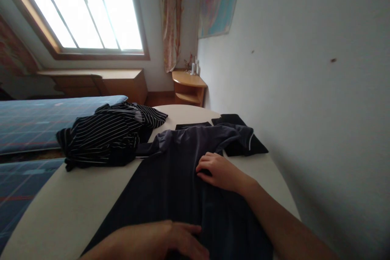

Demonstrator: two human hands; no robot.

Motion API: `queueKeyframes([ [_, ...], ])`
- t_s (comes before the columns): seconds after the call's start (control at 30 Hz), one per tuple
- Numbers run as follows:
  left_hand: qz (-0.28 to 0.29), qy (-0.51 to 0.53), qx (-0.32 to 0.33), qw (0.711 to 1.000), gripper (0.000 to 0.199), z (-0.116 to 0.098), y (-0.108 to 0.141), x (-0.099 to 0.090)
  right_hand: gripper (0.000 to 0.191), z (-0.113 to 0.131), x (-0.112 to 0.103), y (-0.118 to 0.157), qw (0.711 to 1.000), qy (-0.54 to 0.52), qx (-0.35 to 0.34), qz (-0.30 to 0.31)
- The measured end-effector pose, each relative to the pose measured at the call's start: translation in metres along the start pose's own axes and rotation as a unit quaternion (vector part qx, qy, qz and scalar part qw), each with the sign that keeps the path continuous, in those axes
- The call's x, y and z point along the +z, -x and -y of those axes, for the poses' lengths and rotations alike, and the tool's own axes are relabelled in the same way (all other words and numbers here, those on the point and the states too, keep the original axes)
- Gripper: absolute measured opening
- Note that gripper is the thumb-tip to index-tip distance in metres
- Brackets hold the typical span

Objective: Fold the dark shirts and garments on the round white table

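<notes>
A dark navy short-sleeved shirt (170, 183) lies spread on a white round table (76, 195), its sleeves towards the far side and its body reaching towards me. Thin white lines edge both sleeves. My right hand (217, 172) rests on the right half of the shirt, fingers bent and the thumb a little apart from them. Low in the view, my left hand (181, 239) is over the lower middle of the shirt with its fingers stretched out; the bottom edge of the picture cuts part of it off.
A black and white striped garment (106, 134) lies heaped at the table's far left. Black cloth (260, 146) shows beneath the right sleeve. Beds with blue checked covers (36, 124) stand at left, a white wall (319, 109) at right, and a wooden corner shelf (189, 78) beyond.
</notes>
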State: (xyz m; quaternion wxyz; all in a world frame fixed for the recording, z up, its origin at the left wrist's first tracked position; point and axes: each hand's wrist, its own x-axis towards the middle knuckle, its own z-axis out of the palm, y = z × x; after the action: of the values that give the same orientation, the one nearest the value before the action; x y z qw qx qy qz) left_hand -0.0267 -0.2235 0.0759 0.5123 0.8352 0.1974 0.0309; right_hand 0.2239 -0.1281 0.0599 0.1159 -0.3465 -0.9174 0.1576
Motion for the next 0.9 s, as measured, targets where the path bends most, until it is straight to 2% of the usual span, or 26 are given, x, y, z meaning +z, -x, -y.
queueKeyframes([
  [0.07,-0.145,-0.09,-0.041,0.985,0.042,0.018,0.001,-0.005,0.01,0.001,0.005,-0.003,1.0,0.014,-0.004,-0.014],
  [0.1,-0.212,-0.163,-0.067,0.961,0.044,0.03,0.002,-0.007,0.011,0.0,0.007,-0.004,1.0,0.017,-0.005,-0.019],
  [0.13,-0.246,-0.237,-0.077,0.937,0.047,0.041,0.001,-0.009,0.012,0.0,0.009,-0.004,1.0,0.017,-0.003,-0.024],
  [0.17,-0.257,-0.289,-0.094,0.917,0.051,0.052,0.001,-0.01,0.013,-0.002,0.011,-0.004,0.999,0.017,0.002,-0.029],
  [0.23,-0.258,-0.348,-0.137,0.891,0.057,0.067,-0.001,-0.011,0.018,-0.004,0.013,-0.004,0.999,0.018,0.018,-0.04],
  [0.3,-0.24,-0.364,-0.181,0.882,0.06,0.071,-0.003,-0.01,0.021,-0.005,0.014,-0.003,0.998,0.02,0.039,-0.049],
  [0.43,-0.204,-0.348,-0.226,0.887,0.066,0.057,-0.003,0.007,0.022,0.002,0.006,0.0,0.997,0.01,0.073,-0.029],
  [0.53,-0.184,-0.333,-0.221,0.898,0.074,0.036,0.007,0.026,0.025,0.016,-0.008,0.007,0.996,-0.012,0.076,0.045],
  [0.6,-0.159,-0.324,-0.209,0.909,0.075,0.018,0.015,0.035,0.027,0.026,-0.017,0.015,0.988,-0.033,0.077,0.13],
  [0.67,-0.124,-0.314,-0.201,0.92,0.068,-0.002,0.02,0.034,0.027,0.033,-0.025,0.021,0.967,-0.07,0.083,0.229],
  [0.73,-0.103,-0.299,-0.206,0.926,0.06,-0.019,0.018,0.021,0.028,0.037,-0.03,0.023,0.949,-0.1,0.088,0.286],
  [0.77,-0.115,-0.293,-0.217,0.924,0.055,-0.024,0.014,0.01,0.029,0.037,-0.032,0.022,0.951,-0.099,0.092,0.278],
  [0.83,-0.178,-0.307,-0.246,0.902,0.044,-0.026,0.003,-0.019,0.029,0.033,-0.034,0.015,0.973,-0.056,0.108,0.197],
  [0.9,-0.277,-0.366,-0.262,0.849,0.033,-0.014,-0.009,-0.052,0.026,0.022,-0.036,0.003,0.986,0.017,0.144,0.086],
])
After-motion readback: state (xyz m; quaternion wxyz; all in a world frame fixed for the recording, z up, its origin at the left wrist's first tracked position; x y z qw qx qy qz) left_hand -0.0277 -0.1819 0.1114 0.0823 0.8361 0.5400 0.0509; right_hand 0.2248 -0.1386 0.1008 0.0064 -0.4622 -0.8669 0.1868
